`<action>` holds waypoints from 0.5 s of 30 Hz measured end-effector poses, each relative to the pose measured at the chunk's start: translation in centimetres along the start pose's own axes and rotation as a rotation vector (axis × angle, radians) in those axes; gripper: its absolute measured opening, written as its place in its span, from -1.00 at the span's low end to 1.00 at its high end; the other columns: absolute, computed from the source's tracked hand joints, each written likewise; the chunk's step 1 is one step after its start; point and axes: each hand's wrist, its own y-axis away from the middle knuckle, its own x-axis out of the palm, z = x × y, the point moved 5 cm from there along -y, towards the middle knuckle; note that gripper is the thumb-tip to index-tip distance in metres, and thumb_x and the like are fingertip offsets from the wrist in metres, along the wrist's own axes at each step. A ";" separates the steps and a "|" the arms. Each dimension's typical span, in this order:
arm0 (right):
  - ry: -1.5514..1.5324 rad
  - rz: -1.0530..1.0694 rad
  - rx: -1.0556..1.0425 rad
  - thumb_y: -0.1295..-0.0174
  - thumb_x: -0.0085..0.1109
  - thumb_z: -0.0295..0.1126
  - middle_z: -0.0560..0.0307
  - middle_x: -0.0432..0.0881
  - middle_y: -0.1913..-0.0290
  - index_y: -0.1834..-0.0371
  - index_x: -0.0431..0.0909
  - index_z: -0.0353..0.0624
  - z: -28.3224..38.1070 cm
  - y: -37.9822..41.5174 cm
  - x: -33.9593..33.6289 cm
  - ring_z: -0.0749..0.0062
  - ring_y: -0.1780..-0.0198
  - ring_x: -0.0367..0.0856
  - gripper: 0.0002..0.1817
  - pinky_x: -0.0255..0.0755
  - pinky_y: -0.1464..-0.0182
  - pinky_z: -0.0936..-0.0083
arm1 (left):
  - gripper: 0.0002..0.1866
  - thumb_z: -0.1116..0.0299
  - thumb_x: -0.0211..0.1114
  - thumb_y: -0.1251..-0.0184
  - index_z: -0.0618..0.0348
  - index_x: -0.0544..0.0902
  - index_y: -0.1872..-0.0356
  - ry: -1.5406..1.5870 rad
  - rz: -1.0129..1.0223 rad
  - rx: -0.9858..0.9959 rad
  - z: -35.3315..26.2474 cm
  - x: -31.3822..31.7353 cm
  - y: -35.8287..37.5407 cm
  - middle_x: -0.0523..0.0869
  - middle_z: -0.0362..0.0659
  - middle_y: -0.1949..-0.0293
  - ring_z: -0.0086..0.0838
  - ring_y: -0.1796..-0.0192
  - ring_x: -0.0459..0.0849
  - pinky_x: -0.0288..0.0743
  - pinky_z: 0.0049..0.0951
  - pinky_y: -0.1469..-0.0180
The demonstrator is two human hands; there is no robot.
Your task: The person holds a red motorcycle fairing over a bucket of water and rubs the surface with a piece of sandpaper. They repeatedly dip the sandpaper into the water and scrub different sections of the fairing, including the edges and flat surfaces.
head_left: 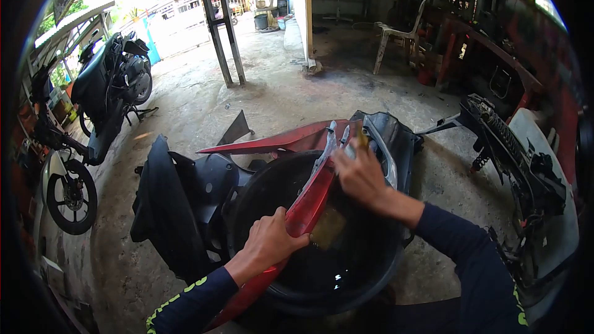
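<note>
My left hand (270,239) is wrapped round a long red motorcycle body panel (314,196), which slants across a round black tub (359,303) of dark water. Grey bracket-like prongs form the panel's far end. Up at that end, my right hand (359,172) has its fingers curled, slightly blurred, against the panel. A yellowish bit shows at those fingers, but I cannot tell what it is. Below the panel, a yellow-brown patch (328,229) shows in the water. Behind the tub lies another red panel (263,145), its pointed end to the left.
Black plastic fairings (170,204) stand against the tub's left side, and a dark part (396,133) lies behind it. A stripped motorcycle frame (520,173) is close on the right. Motorcycles (102,93) stand at left. Farther back are metal posts (219,31) and a plastic chair (402,32).
</note>
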 end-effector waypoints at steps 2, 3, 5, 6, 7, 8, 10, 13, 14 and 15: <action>0.113 0.065 0.043 -0.26 0.21 -0.38 0.05 0.72 -0.19 -0.04 0.79 -0.24 -1.0 -0.3 0.1 -0.11 -0.35 0.51 -0.66 0.33 -0.50 -0.07 | -0.27 -0.15 0.55 -0.13 0.40 0.59 0.05 0.019 0.037 0.029 -0.4 -0.3 -0.1 0.79 0.29 0.24 0.23 0.09 0.81 0.65 0.05 -0.08; 0.118 0.054 0.038 -0.26 0.21 -0.38 0.05 0.72 -0.19 -0.04 0.79 -0.24 -0.3 -0.2 -0.7 -0.11 -0.35 0.51 -0.66 0.33 -0.50 -0.07 | -0.27 -0.15 0.55 -0.13 0.40 0.59 0.05 0.017 0.025 0.031 -0.2 -0.4 -0.4 0.79 0.29 0.24 0.23 0.09 0.81 0.65 0.05 -0.08; -0.002 0.007 -0.057 -0.30 0.15 -0.41 0.02 0.72 -0.21 -0.15 0.74 -0.25 3.3 2.2 -2.1 -0.15 -0.35 0.51 -0.61 0.39 -0.43 -0.01 | -0.27 -0.16 0.55 -0.13 0.41 0.59 0.05 -0.015 0.029 0.049 0.2 0.3 -0.1 0.80 0.26 0.27 0.23 0.12 0.81 0.66 0.04 -0.05; -0.049 0.009 -0.065 -0.31 0.13 -0.41 0.02 0.73 -0.21 -0.17 0.73 -0.25 3.1 2.4 -2.0 -0.16 -0.35 0.51 -0.60 0.42 -0.39 0.03 | -0.27 -0.16 0.55 -0.13 0.41 0.59 0.05 -0.015 0.022 0.051 0.1 -0.1 -0.3 0.80 0.26 0.27 0.23 0.12 0.81 0.66 0.04 -0.05; -0.048 0.011 -0.065 -0.31 0.13 -0.41 0.02 0.73 -0.21 -0.17 0.73 -0.25 2.2 2.1 -1.6 -0.16 -0.35 0.51 -0.60 0.42 -0.39 0.03 | -0.26 -0.16 0.55 -0.13 0.42 0.59 0.05 -0.010 0.039 0.032 0.0 -0.3 -0.1 0.80 0.26 0.27 0.23 0.11 0.81 0.66 0.04 -0.06; -0.012 0.019 -0.004 -0.28 0.18 -0.40 0.04 0.73 -0.20 -0.13 0.75 -0.24 0.3 1.1 -0.7 -0.15 -0.34 0.51 -0.62 0.43 -0.40 0.02 | -0.26 -0.17 0.55 -0.13 0.42 0.59 0.05 -0.004 0.056 0.013 0.0 -0.3 0.1 0.80 0.27 0.26 0.23 0.11 0.81 0.65 0.04 -0.07; 0.075 0.024 0.040 -0.23 0.26 -0.39 0.08 0.73 -0.19 -0.08 0.78 -0.22 -1.4 0.0 -0.7 -0.11 -0.32 0.53 -0.64 0.44 -0.40 0.05 | -0.24 -0.20 0.57 -0.10 0.43 0.60 0.08 0.022 0.026 0.027 0.2 0.1 -0.1 0.79 0.26 0.30 0.20 0.14 0.81 0.65 0.03 -0.04; -0.020 -0.040 -0.014 -0.27 0.23 -0.41 0.08 0.73 -0.19 -0.14 0.75 -0.21 2.3 1.7 -2.1 -0.13 -0.31 0.53 -0.63 0.45 -0.38 0.07 | -0.21 -0.23 0.60 -0.06 0.43 0.62 0.11 0.027 -0.012 0.040 0.6 0.1 -0.2 0.78 0.27 0.33 0.17 0.17 0.82 0.65 0.01 -0.01; -0.015 -0.028 -0.058 -0.32 0.21 -0.40 0.08 0.73 -0.19 -0.12 0.75 -0.22 3.1 2.1 -2.7 -0.13 -0.31 0.53 -0.65 0.44 -0.38 0.07 | -0.20 -0.24 0.59 -0.06 0.44 0.62 0.11 0.009 -0.003 0.033 0.8 0.2 -0.1 0.78 0.28 0.32 0.17 0.16 0.82 0.65 0.01 -0.01; -0.011 -0.037 -0.060 -0.32 0.21 -0.40 0.08 0.73 -0.19 -0.12 0.75 -0.22 2.4 1.6 -2.4 -0.13 -0.31 0.53 -0.65 0.44 -0.38 0.07 | -0.20 -0.24 0.59 -0.06 0.44 0.62 0.11 0.006 -0.012 0.035 0.8 0.0 -0.2 0.78 0.28 0.32 0.17 0.16 0.82 0.65 0.01 -0.01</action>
